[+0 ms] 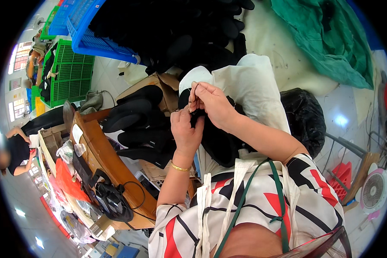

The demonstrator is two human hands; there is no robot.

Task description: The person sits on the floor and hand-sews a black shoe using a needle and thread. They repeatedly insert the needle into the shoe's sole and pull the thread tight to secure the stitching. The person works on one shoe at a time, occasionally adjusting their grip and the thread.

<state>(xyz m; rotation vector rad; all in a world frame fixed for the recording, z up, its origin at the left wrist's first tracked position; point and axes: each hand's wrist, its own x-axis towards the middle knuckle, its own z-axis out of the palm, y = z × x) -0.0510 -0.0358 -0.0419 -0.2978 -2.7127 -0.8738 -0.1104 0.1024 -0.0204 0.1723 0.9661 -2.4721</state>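
My right hand (pixel 217 106) is closed in a pinch on a thin dark thread (pixel 196 89), above my lap. Just to its left, my left hand (pixel 186 131) is closed too, its fingertips nearly meeting those of the right. What the left fingers grip is too small and dark to make out. Beneath both hands a black slipper (pixel 220 146) lies on my lap over the pale cloth (pixel 253 86); its upper part is hidden by my hands and blends with other black material.
Several black slippers (pixel 137 112) are stacked at my left beside a wooden table (pixel 112 165) with a black bag (pixel 109 198). Ahead, a blue crate (pixel 105 46) borders a heap of black slippers (pixel 189 34). A black plastic bag (pixel 304 120) stands right; a person (pixel 19 144) is far left.
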